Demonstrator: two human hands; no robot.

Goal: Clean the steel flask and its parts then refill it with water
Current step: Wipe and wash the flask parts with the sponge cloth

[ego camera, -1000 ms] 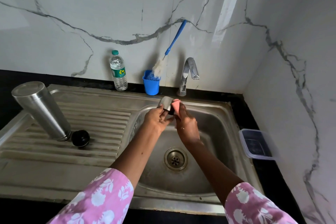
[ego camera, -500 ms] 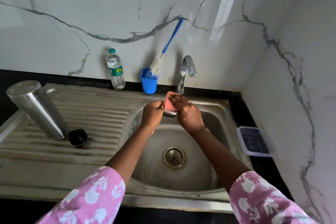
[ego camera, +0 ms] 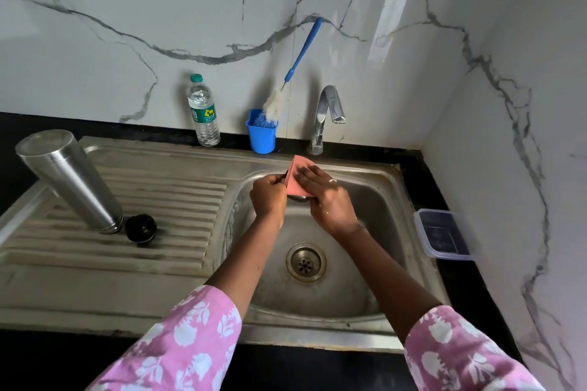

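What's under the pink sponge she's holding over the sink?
Beneath the pink sponge only a sliver of a steel part shows, held by the left hand; the right hand presses the sponge over it. The rest is covered.

A steel sink (ego camera: 178, 279) sits in a black counter (ego camera: 413, 165). On its ridged side a steel flask (ego camera: 68, 179) stands upside down, tilted, with a black cap (ego camera: 140, 228) just beside it. A water bottle (ego camera: 204, 113), a blue cup (ego camera: 261, 133) and a clear box (ego camera: 443, 235) sit on the counter.

A single wide-angle head view looks steeply down and forward from close above the stainless steel sink basin (ego camera: 365, 209) toward the white marble wall (ego camera: 158, 25).
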